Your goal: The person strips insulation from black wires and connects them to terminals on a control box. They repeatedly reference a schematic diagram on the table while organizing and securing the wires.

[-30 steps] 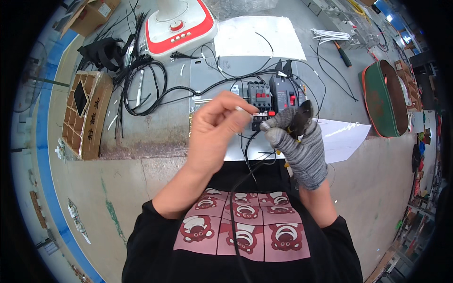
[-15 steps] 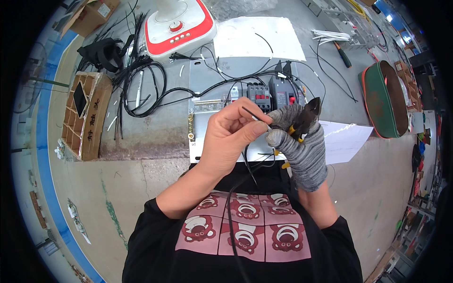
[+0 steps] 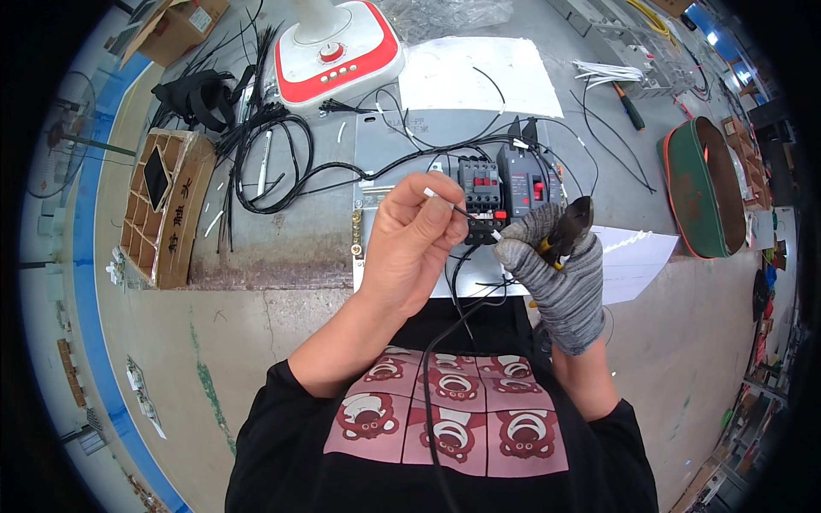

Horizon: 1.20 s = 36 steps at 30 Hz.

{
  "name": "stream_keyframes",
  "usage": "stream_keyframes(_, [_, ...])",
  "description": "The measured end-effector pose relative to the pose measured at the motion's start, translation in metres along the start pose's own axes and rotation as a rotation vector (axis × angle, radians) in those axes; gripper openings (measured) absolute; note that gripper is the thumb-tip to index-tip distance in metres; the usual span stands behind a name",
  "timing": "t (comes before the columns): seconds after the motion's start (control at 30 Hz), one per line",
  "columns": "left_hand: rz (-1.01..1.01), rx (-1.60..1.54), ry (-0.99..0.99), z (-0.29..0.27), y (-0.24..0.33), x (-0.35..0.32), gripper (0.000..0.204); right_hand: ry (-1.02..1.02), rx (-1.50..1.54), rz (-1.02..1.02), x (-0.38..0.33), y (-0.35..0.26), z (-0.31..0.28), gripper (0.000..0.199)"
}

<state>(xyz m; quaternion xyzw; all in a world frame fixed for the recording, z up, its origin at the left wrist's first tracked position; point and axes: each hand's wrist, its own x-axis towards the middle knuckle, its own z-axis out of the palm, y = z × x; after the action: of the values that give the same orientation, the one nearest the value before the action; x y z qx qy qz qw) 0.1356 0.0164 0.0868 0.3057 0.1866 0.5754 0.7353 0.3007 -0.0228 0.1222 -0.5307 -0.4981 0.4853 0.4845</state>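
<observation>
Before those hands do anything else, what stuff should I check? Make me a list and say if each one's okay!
1. Left hand has the small white piece: ok, it looks pinched, with one end showing.
2. Right hand holds the cutters: ok.
3. Cutters' tips away from the left hand: ok, they point up and away from it.
4. Both hands gloved: not ok, only the right wears a grey glove; the left is bare.
5. White piece fitted on a wire: cannot tell, the grip hides most of it.
6. Green-handled tool clear of the hands: ok, it lies well apart.
</observation>
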Motion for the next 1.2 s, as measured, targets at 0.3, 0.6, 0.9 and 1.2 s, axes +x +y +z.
stream_keyframes(0.3, [0.08, 0.271, 0.028, -0.002, 0.008, 0.001, 0.016, -0.064, -0.087, -0.01, -0.008, -0.012, 0.002, 0.016])
stream_keyframes(0.6, [-0.072, 0.134, -0.049, -0.005, 0.014, 0.001, 0.021, -0.109, -0.091, 0.044, -0.005, -0.009, 0.001, 0.017])
stream_keyframes(0.9, [-0.07, 0.076, -0.053, -0.004, 0.014, -0.001, 0.023, -0.064, -0.042, 0.008, -0.006, -0.009, 0.0, 0.017])
stream_keyframes(1.2, [-0.069, 0.141, 0.034, -0.007, 0.01, -0.003, 0.022, -0.071, -0.237, -0.115, -0.008, -0.003, 0.003, 0.017])
